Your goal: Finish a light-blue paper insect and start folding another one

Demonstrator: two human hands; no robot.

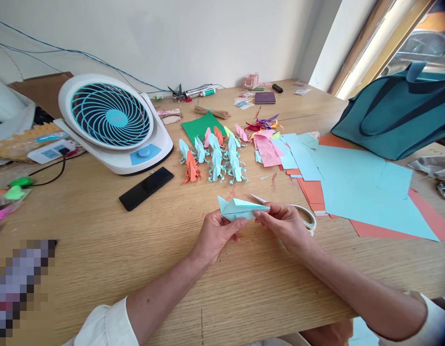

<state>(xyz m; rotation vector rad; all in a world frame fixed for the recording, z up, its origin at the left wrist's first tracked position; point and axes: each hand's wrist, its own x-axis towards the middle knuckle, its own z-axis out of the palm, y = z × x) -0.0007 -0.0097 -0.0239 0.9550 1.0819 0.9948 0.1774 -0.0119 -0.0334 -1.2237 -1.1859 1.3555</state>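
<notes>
Between my two hands, above the table, is a folded piece of light blue paper with a pointed right end and a raised flap at its left. My left hand pinches its lower left part, the thumb lying across the front. At the pointed tip, my right hand closes thumb and fingers on the paper. White-handled scissors lie on the table behind my right hand, partly hidden by it. Farther back stand several folded paper figures with thin legs, mostly light blue; an orange figure is in front.
A white fan and a black phone are at left. Light blue sheets over orange ones spread at right, before a teal bag. A green sheet and thin sticks lie behind the figures.
</notes>
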